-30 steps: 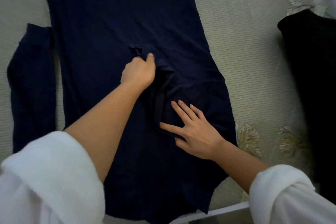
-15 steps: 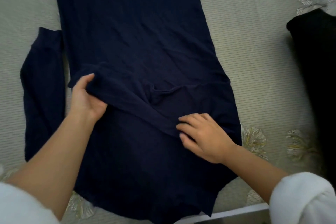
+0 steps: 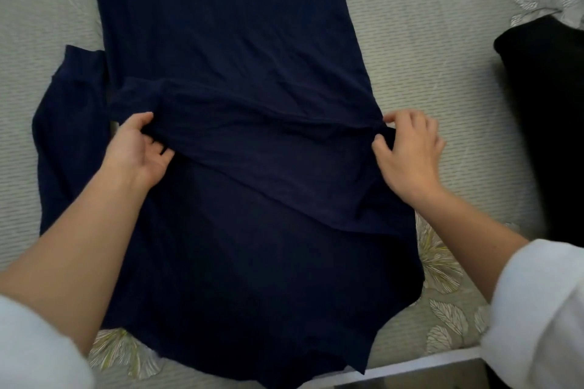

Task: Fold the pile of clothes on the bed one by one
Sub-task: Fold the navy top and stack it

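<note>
A: Straight to the navy top (image 3: 240,50). Spread out flat in the middle of the ribbed, flowered bedspread (image 3: 426,73), near edge close to the white bed frame (image 3: 410,366).

B: And across the middle?

A: A raised fold (image 3: 268,142) of the same cloth, stretched from side to side between both hands.

B: Over to the left hand (image 3: 139,151), then.

A: Gripping the left end of that fold. Thumb (image 3: 139,121) laid on top, fingers (image 3: 161,155) curled up from below, cloth caught between. A narrow, closed hold.

B: Same on the right hand (image 3: 410,155)?

A: Lighter. Pinching the right edge of the fold between thumb (image 3: 379,148) and forefinger, right at the side of the top. Other fingers bent loosely, off the cloth. Hard to say how much fabric sits inside the pinch.

B: Anything loose?

A: One sleeve (image 3: 69,142), lying out to the left of the body, cuff pointing away, just beside the left hand but not held.

B: Further right?

A: A black garment (image 3: 546,120), well apart from the navy one, untouched. White sleeves pushed up on both forearms, left (image 3: 34,347) and right (image 3: 537,309).
</note>
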`<control>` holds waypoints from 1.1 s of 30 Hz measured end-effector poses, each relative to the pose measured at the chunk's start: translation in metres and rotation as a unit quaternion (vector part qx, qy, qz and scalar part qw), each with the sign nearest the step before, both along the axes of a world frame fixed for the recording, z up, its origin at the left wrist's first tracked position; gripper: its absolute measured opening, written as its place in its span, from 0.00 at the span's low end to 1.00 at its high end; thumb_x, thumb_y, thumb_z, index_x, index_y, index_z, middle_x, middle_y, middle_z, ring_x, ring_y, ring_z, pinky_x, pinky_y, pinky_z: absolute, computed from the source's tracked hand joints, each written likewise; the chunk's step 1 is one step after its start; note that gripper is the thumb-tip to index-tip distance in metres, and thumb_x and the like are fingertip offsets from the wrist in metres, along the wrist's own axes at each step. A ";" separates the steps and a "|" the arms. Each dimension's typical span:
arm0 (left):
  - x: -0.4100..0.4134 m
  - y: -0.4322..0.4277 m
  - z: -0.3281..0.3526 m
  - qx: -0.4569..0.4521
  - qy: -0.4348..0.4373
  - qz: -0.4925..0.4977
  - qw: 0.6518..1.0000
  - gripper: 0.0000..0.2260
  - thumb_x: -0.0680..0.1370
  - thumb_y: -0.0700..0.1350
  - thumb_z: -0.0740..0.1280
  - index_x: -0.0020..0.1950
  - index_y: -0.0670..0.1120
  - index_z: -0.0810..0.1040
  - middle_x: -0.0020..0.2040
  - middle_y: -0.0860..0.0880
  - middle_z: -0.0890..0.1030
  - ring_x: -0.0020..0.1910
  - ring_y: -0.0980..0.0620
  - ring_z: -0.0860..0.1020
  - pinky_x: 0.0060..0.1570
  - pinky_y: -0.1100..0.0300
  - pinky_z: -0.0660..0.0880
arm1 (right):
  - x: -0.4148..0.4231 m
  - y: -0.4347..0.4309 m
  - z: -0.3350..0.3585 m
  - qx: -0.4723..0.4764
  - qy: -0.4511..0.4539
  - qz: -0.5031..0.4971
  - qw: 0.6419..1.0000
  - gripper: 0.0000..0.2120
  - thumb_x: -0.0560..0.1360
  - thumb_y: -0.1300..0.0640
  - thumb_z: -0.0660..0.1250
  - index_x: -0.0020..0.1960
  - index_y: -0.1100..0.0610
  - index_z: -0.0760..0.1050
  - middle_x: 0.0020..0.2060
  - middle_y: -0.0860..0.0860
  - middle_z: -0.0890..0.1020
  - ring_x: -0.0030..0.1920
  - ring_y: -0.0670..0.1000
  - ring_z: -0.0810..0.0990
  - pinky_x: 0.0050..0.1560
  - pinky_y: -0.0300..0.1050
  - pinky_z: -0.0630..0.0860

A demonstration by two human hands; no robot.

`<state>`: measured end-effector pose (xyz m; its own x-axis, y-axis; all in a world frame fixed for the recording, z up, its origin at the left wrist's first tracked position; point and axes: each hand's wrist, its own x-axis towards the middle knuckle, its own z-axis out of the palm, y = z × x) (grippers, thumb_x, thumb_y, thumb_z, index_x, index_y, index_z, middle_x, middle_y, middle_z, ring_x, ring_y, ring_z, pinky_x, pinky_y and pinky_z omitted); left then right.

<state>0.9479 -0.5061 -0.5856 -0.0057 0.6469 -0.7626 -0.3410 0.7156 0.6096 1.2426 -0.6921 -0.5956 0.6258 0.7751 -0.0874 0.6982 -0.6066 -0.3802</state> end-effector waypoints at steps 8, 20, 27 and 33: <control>0.002 -0.063 -0.018 -0.002 0.048 -0.009 0.999 0.06 0.79 0.43 0.61 0.55 0.48 0.75 0.53 0.52 0.80 0.54 0.56 0.79 0.48 0.61 0.76 | -0.027 -0.091 0.014 0.005 -0.005 0.172 0.985 0.17 0.67 0.49 0.67 0.51 0.58 0.72 0.49 0.53 0.73 0.50 0.53 0.70 0.49 0.47 0.66; 0.051 -0.142 -0.011 -0.033 0.023 -0.070 0.997 0.17 0.77 0.41 0.68 0.63 0.50 0.67 0.54 0.47 0.79 0.53 0.50 0.80 0.50 0.55 0.78 | 0.003 -0.135 0.022 -0.286 -0.036 0.333 0.898 0.06 0.73 0.56 0.61 0.45 0.52 0.64 0.42 0.48 0.76 0.42 0.52 0.77 0.35 0.43 0.64; 0.061 -0.161 -0.008 -0.051 0.037 -0.092 0.994 0.17 0.77 0.40 0.68 0.63 0.49 0.68 0.53 0.45 0.80 0.51 0.48 0.82 0.49 0.52 0.80 | 0.003 -0.109 0.030 -0.284 0.071 0.225 0.929 0.18 0.71 0.39 0.61 0.33 0.52 0.68 0.29 0.46 0.74 0.33 0.50 0.74 0.33 0.45 0.66; 0.063 -0.179 -0.004 -0.061 0.070 -0.160 0.983 0.11 0.79 0.43 0.66 0.60 0.50 0.72 0.50 0.48 0.83 0.48 0.51 0.83 0.46 0.55 0.80 | -0.028 -0.064 0.028 -0.240 0.118 0.219 0.938 0.10 0.75 0.47 0.64 0.50 0.53 0.69 0.41 0.47 0.75 0.43 0.51 0.75 0.41 0.46 0.71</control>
